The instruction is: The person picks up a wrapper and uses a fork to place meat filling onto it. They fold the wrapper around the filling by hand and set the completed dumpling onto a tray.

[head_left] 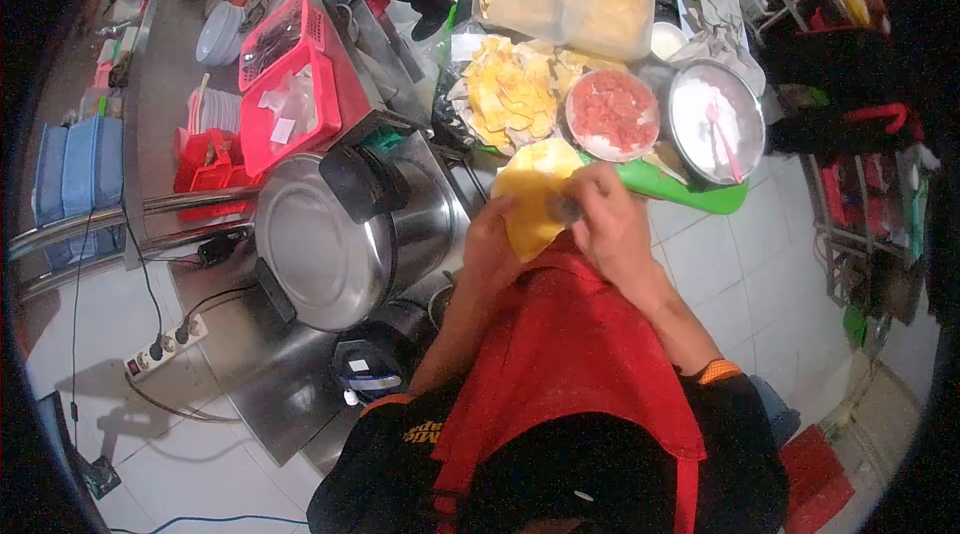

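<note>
Centrally, sheet (525, 224): was yellow, held in front of the red apron (590, 354).
Left hand (488, 237): clasped its left edge.
Right hand (606, 219): pinched a small dark tool (566, 210), too blurred to identify, at the sheet's right side.
Surface (705, 194): was green, bearing 1 pile (508, 92) of yellow pieces, 1 meat bowl (598, 149), 1 pan (756, 134).
Boxes (540, 16): 2 sat behind the pile and bowl.

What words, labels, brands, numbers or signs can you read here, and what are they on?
"Mi": start of the yellow lettering on the black shirt; the rest is too blurred or covered.
White label on the black item beside the large steel pot: unreadable.
White slip in the pink tray: unreadable.
I can read no other text.
</note>
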Demonstrator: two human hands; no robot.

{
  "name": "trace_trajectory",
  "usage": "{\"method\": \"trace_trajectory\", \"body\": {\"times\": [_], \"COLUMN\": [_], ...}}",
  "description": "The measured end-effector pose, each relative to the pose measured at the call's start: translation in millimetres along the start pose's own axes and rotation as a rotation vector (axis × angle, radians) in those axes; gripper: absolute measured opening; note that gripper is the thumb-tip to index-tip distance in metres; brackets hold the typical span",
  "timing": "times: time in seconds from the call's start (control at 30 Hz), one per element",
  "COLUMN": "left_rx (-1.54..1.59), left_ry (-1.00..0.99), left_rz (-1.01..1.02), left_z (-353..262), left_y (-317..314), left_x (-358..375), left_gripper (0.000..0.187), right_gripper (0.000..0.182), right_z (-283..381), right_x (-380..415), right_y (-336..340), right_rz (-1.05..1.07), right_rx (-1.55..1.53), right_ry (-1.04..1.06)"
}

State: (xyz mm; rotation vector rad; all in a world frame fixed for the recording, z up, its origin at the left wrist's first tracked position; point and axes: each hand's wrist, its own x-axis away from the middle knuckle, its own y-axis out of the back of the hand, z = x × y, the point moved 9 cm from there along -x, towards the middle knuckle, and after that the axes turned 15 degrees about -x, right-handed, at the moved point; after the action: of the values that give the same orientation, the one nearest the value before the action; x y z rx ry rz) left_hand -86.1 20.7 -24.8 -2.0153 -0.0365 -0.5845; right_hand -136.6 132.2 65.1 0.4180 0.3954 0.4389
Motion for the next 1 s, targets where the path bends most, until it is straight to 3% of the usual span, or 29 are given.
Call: {"method": "trace_trajectory", "body": {"times": [0.03,0.1,0.13,0.17,0.27,0.3,0.33,0.4,0.43,0.5,0.63,0.7,0.8,1.0], "left_rx": [0.0,-0.436,-0.435,-0.373,-0.316,-0.325,-0.323,-0.294,-0.297,-0.293,-0.285,-0.276,-0.272,-0.287], "left_ry": [0.002,-0.097,-0.093,-0.096,-0.135,-0.18,-0.177,-0.242,-0.242,-0.202,-0.202,-0.189,-0.209,-0.158], "left_rz": [0.0,-0.175,-0.172,-0.208,-0.269,-0.299,-0.3,-0.242,-0.244,-0.322,-0.293,-0.285,-0.266,-0.37], "left_z": [2,-7,-5,-4,-8,-14,-17,-29,-32,-33,-36,-33,-27,-17], "left_y": [-2,6,8,16,35,40,42,40,45,59,56,57,51,59], "left_x": [-1,-1,-4,-7,-12,-11,-10,-6,-4,-1,1,0,-2,3], "left_gripper": [0.047,0.044,0.044,0.044,0.044,0.044,0.044,0.044,0.044,0.045,0.043,0.046,0.046,0.047], "right_gripper": [0.038,0.041,0.043,0.045,0.041,0.04,0.037,0.035,0.035,0.033,0.031,0.029,0.027,0.033], "right_z": [0,9,13,26,22,6,-23,-45,-64,-118,-145,-149,-174,-198], "right_x": [4,5,5,1,0,2,7,7,13,29,29,19,14,6], "right_y": [-9,-17,-23,-15,11,17,21,44,42,34,18,9,-2,-20], "right_rz": [0.076,0.175,0.275,0.243,0.154,0.125,0.095,-0.071,-0.072,0.002,-0.068,-0.05,-0.101,-0.06], "right_rx": [-0.025,-0.069,-0.114,-0.286,-0.417,-0.335,-0.539,-0.163,-0.166,0.062,-0.163,-0.063,0.017,0.073], "right_ry": [-0.038,-0.057,-0.077,0.006,0.012,0.042,-0.374,-0.16,-0.161,-0.484,-0.592,-0.442,-0.386,-0.405]}}
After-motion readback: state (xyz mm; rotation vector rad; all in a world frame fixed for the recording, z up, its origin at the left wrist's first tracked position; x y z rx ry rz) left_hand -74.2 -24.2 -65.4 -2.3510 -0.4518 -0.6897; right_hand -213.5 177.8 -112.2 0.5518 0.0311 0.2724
